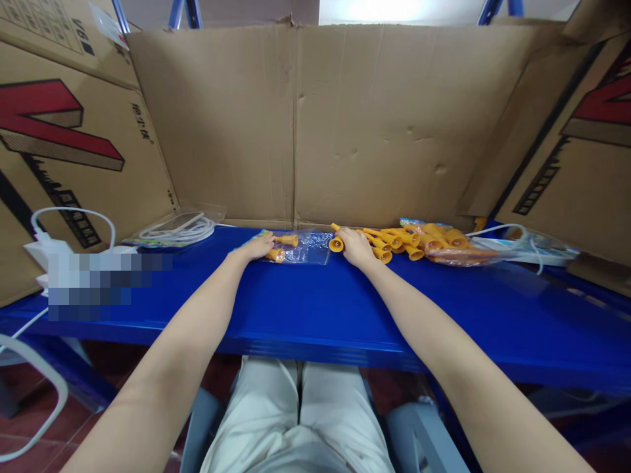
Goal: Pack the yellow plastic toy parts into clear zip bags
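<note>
My left hand (260, 246) is closed on the near end of a clear plastic bag (315, 248) that lies on the blue table. Inside that bag are yellow plastic horns (287, 240), their flared ends pointing right. My right hand (355, 246) grips a yellow toy horn (336, 245) just past the bag's right end, with its bell facing me. Beside this hand, to the right, lies a heap of loose yellow horns (396, 242). Part of the heap and the fingertips of my right hand are hidden.
A filled bag of horns (448, 244) lies right of the heap. Cardboard walls (384, 131) enclose the blue table (305, 302) at the back and sides. A coiled white cable (180, 230) and a white power adapter (49, 253) are on the left.
</note>
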